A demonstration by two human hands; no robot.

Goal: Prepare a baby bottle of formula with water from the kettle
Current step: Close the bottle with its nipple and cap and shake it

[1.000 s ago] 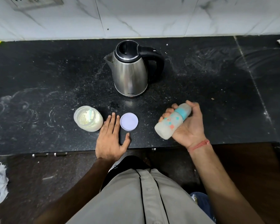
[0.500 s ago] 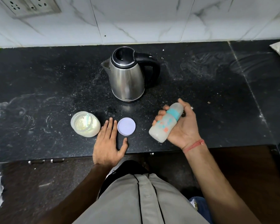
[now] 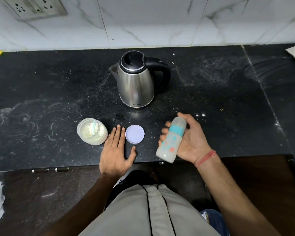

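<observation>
Right hand (image 3: 191, 142) is cradling the baby bottle (image 3: 171, 140) palm-up, fingers curling round its far side and thumb lying by the capped top, so the bottle is lying tilted, base toward the counter's front edge and out over it. Its teal collar (image 3: 177, 130) is sitting on, and milky liquid is showing inside, which suggests the mixing step is under way or nearly done. The grip looks loose, so I judge a slip to be the main risk: the base is hanging past the edge, and a drop would be heading for the floor, not the counter. If the collar is not screwed tight, any shake or tilt could be leaking formula over the palm.

Left hand (image 3: 116, 150) is resting flat on the black counter (image 3: 228, 92), fingers straight, holding nothing, thumb just beside the round lid (image 3: 134, 134). On its other side, the open formula jar (image 3: 91, 131) is standing with a scoop inside; a careless sweep of that hand could be tipping powder out.

Further back, the steel kettle (image 3: 136, 80) is standing upright, well apart from both hands.
</observation>
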